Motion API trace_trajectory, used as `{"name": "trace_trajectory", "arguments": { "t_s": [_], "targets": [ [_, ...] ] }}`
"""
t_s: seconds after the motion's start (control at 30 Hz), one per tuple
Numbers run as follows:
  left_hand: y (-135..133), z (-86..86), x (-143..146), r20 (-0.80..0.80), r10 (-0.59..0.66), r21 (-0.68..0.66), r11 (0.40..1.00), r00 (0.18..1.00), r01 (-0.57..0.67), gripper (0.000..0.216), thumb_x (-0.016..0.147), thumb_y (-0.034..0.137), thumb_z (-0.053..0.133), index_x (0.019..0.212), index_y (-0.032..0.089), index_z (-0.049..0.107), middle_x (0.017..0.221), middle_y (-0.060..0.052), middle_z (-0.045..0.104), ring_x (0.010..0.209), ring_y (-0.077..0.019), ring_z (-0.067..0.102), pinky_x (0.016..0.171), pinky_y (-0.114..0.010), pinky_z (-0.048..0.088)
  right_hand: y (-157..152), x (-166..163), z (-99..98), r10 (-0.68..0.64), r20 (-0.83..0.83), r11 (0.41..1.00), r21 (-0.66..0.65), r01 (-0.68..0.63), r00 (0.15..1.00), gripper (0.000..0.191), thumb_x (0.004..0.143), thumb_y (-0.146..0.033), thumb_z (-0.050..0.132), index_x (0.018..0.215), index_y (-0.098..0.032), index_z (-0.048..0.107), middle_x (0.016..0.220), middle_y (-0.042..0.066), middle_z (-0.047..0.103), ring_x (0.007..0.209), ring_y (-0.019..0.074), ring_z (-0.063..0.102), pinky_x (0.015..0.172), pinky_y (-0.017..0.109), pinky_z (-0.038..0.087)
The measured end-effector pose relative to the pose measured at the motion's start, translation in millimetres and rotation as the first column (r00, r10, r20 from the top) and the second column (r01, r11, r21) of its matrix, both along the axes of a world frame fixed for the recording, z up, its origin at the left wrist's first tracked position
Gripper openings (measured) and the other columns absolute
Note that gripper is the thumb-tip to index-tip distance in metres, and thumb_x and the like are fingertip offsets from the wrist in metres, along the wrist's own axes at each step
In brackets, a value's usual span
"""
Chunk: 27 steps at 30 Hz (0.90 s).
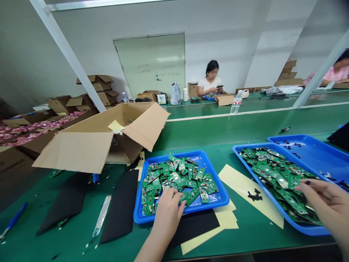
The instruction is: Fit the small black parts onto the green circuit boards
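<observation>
The left hand point(169, 202) reaches forward from the bottom edge, palm downward, with the fingers bent over the near part of a blue tray point(209, 165). Its fingertips are at the green circuit boards point(177, 178) lying there; the spread is narrow, and I cannot tell whether it grips one. The right hand point(328, 200) comes from the right side, above a second blue tray point(313, 230), thumb and forefinger near each other. A small dark piece point(308, 182) shows at their tips, but I cannot tell if it is held. The boards are narrow, rectangular, with light and reddish components, and they lie loosely in overlapping heaps in both trays.
</observation>
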<state>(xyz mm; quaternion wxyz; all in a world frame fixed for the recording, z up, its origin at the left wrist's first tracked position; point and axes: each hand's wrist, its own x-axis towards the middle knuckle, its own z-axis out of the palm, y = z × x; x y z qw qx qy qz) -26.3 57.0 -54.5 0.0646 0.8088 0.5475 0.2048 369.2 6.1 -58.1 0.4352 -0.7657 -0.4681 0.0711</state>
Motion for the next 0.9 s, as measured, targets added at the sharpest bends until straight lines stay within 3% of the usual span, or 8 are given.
{"name": "trace_trajectory", "arguments": {
  "t_s": [0.07,0.2,0.33,0.43,0.57,0.73,0.9],
  "targets": [
    [9,-3.0,11,-0.033,0.005,-0.082,0.997,0.999,-0.008,0.005,0.082,0.021,0.065,0.083,0.017,0.067,0.086,-0.009,0.066,0.087,-0.0268,0.062,0.078,-0.042,0.051,1,-40,10.9,-0.038,-0.081,0.998,0.049,0.042,0.996,0.037,0.068,-0.053,0.057,0.087,-0.023,0.066,0.083,0.012,0.072,0.069,0.0255,0.069,0.057,0.034,0.055],
    [24,-11.6,21,-0.07,0.034,-0.226,0.973,0.997,-0.049,0.023,0.089,0.03,0.061,0.106,0.015,0.062,0.108,-0.007,0.065,0.094,-0.0224,0.064,0.081,-0.043,0.053,3,-110,15.5,0.189,-0.205,0.982,0.049,-0.183,0.96,0.036,0.076,-0.05,0.056,0.095,-0.021,0.069,0.072,0.005,0.072,0.051,0.0189,0.061,0.046,0.028,0.052],
    [25,-5.9,20,-0.021,0.006,-0.318,0.948,1.0,-0.012,0.029,0.09,0.03,0.059,0.116,0.017,0.058,0.117,-0.008,0.062,0.097,-0.0225,0.064,0.081,-0.043,0.054,3,-147,2.7,0.394,-0.227,0.919,0.099,-0.382,0.891,0.038,0.086,-0.049,0.052,0.101,-0.02,0.07,0.067,0.003,0.068,0.045,0.016,0.054,0.044,0.027,0.049],
    [19,2.7,17,0.065,0.023,-0.332,0.943,0.998,0.0,0.025,0.091,0.03,0.059,0.112,0.016,0.06,0.114,-0.007,0.063,0.096,-0.0217,0.064,0.082,-0.043,0.053,3,-165,-5.6,0.444,-0.218,0.896,0.128,-0.425,0.869,0.042,0.089,-0.05,0.048,0.105,-0.018,0.07,0.065,0.004,0.065,0.043,0.0152,0.051,0.042,0.026,0.046],
    [12,12.0,9,0.257,0.123,-0.321,0.946,0.959,-0.035,0.004,0.085,0.018,0.061,0.082,0.017,0.064,0.087,-0.004,0.067,0.086,-0.022,0.063,0.079,-0.04,0.05,2,-184,-14.3,0.501,-0.179,0.865,0.135,-0.484,0.846,0.046,0.093,-0.049,0.042,0.111,-0.017,0.069,0.065,0.004,0.063,0.043,0.0151,0.05,0.044,0.026,0.047],
    [8,26.3,-2,0.552,0.252,-0.338,0.939,0.795,-0.063,0.009,0.074,0.019,0.062,0.066,0.021,0.063,0.077,-0.004,0.066,0.082,-0.025,0.061,0.078,-0.036,0.045,-1,-200,-20.3,0.556,-0.177,0.831,0.138,-0.539,0.812,0.046,0.097,-0.042,0.036,0.123,-0.015,0.063,0.069,0.005,0.06,0.05,0.0165,0.054,0.05,0.027,0.05],
    [4,30.1,-1,0.757,0.425,-0.522,0.85,0.497,0.068,0.017,0.072,0.035,0.067,0.072,0.019,0.065,0.065,0.002,0.06,0.054,-0.0144,0.058,0.049,-0.024,0.041,0,-202,-21.5,0.586,-0.119,0.81,0.109,-0.576,0.801,0.044,0.098,-0.038,0.036,0.131,-0.018,0.057,0.072,0.006,0.064,0.062,0.0193,0.062,0.058,0.028,0.055]
  ]
}}
